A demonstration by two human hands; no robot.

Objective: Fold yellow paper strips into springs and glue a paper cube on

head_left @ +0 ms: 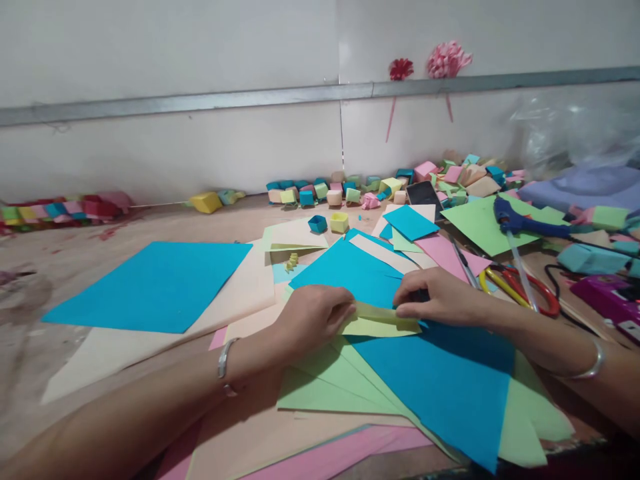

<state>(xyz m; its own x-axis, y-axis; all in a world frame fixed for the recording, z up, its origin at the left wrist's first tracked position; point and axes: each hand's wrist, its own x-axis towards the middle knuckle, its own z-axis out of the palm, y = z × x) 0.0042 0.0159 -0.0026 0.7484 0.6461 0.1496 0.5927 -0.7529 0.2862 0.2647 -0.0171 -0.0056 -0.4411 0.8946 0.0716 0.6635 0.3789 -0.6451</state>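
My left hand (313, 319) and my right hand (435, 297) both pinch a small yellow-green paper (377, 323), folded into a strip, one at each end. The paper rests on top of a large blue sheet (450, 377) and light green sheets (325, 383). Fingers of both hands are curled and pressed onto the fold. A silver bangle sits on each wrist.
A big blue sheet (155, 287) on cream paper lies to the left. Scissors with red and yellow handles (520, 287), a blue glue gun (520, 223), a phone (424, 195) and a purple stapler (607, 300) are to the right. Small folded paper boxes (340, 222) line the wall.
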